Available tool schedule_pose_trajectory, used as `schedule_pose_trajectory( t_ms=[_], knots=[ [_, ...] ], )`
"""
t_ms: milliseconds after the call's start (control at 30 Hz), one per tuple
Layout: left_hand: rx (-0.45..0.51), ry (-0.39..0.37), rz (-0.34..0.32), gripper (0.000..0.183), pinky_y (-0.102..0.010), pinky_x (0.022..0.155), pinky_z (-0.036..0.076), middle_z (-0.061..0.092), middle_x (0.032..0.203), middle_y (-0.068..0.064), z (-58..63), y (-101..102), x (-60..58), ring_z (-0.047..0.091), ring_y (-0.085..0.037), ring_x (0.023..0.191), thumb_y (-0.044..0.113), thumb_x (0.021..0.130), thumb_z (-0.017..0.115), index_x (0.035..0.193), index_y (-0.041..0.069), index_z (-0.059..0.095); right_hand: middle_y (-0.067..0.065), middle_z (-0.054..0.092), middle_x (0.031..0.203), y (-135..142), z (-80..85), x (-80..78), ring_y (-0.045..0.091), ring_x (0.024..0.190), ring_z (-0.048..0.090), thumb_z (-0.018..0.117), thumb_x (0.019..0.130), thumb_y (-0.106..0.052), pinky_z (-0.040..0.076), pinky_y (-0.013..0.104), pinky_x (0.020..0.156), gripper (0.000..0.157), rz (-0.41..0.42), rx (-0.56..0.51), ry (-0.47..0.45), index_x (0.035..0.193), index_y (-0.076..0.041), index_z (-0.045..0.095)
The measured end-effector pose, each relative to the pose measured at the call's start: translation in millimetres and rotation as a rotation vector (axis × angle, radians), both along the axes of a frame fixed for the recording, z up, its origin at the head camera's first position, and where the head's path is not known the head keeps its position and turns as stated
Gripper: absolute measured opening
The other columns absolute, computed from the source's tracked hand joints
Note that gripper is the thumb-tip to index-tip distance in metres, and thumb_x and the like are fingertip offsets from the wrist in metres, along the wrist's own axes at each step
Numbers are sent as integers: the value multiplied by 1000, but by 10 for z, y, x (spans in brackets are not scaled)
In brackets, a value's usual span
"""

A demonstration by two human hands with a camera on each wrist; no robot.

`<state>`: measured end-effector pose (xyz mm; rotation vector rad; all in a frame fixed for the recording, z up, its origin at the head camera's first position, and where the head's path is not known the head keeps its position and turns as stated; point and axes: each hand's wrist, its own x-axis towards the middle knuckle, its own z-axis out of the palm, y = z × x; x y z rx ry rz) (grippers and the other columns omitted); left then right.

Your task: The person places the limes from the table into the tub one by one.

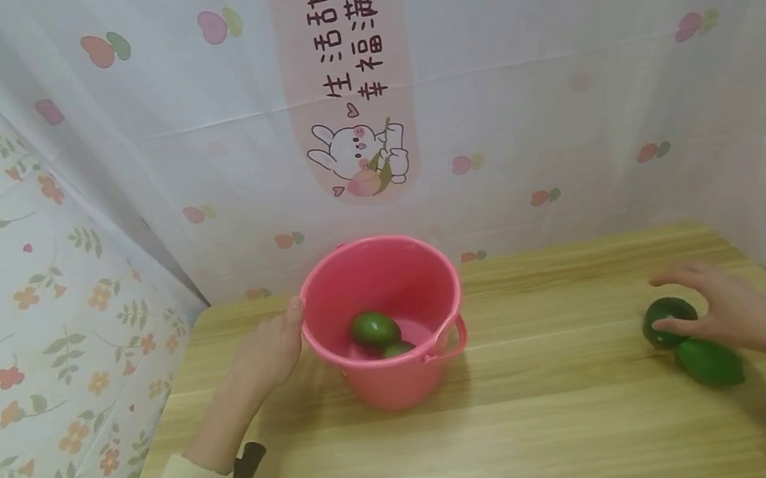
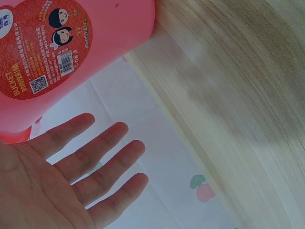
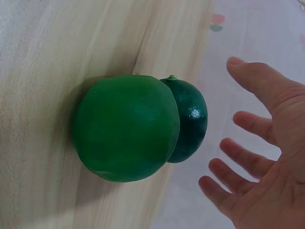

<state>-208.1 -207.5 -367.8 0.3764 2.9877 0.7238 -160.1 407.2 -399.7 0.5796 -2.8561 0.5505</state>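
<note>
A pink bucket (image 1: 396, 385) stands upright on the table. Inside it lie a green lime (image 1: 375, 330) and a second green fruit (image 1: 397, 348), partly hidden by the front wall. My left hand (image 1: 275, 346) is at the bucket's left rim, thumb by the edge; in the left wrist view its fingers (image 2: 102, 152) are straight and spread beside the labelled wall. On the right, my right hand (image 1: 729, 308) hovers with parted fingers over a dark green round fruit (image 1: 658, 320) and a brighter green lime (image 1: 710, 363). Apart from both fruits in the right wrist view, that hand holds nothing.
The wooden table (image 1: 537, 433) ends at a printed white cloth (image 1: 560, 116) hanging behind it. A flowered cloth (image 1: 4, 336) hangs along the left side. The bucket's pink handle (image 1: 457, 345) rests low against its right front.
</note>
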Motion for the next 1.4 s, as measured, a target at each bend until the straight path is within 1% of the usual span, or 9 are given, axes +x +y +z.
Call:
schedule_pose_trajectory(
  t_ms=[133,400,567,733,867,1000,1167,1233,1400],
  knots=[
    [-5,7,-1,90,-63,96,45,64,129,-20,-7,6,0,60,-41,119,59,105,-2,136,7,63,33,54,127,2,-20,4,58,112,49,91,77,-29,44,70,81,67,-3,19,-22,127,2,59],
    [2,22,-6,86,-63,97,44,63,131,-21,6,13,15,59,-42,120,57,107,0,137,6,63,32,58,121,-21,-73,-12,57,109,53,93,73,-28,45,69,81,66,15,43,-18,122,4,62],
    [-1,23,-15,84,-64,95,45,64,130,-20,9,9,12,60,-42,119,55,107,1,135,6,64,31,61,116,-32,-118,-24,55,106,55,94,71,-23,47,67,81,63,42,47,-9,118,6,65],
    [2,17,-8,86,-63,94,45,65,128,-19,-7,5,0,61,-41,117,57,106,0,134,7,65,30,61,114,-16,-152,-34,53,105,56,94,71,-20,48,65,80,60,54,70,-29,117,7,66],
    [1,16,-4,87,-62,94,46,65,128,-19,-13,9,-10,61,-40,117,58,106,-1,135,7,64,29,62,111,17,-187,-51,52,102,58,95,69,-16,49,64,79,58,62,87,-12,114,7,67],
    [2,22,-7,86,-62,95,45,64,130,-19,-7,12,-10,61,-40,118,57,106,0,136,7,63,27,63,110,43,-212,-61,50,100,59,95,66,-13,50,62,78,58,69,99,7,113,6,67],
    [-4,40,-14,84,-62,95,46,65,129,-20,-14,6,-15,61,-41,118,55,107,1,134,6,64,27,63,110,50,-214,-73,51,100,59,95,67,-10,50,63,77,57,69,95,-1,113,6,67],
    [-4,42,-15,84,-62,95,46,65,129,-19,-16,7,-16,61,-41,118,55,108,1,135,6,64,28,62,110,50,-217,-81,52,100,59,94,67,-9,50,64,77,56,72,90,-4,113,6,67],
    [6,35,-12,84,-62,96,46,63,132,-19,-17,9,-16,60,-40,119,57,107,1,139,8,62,27,63,108,44,-232,-90,51,98,60,94,65,-7,51,63,76,55,83,87,23,112,5,68]
  ],
)
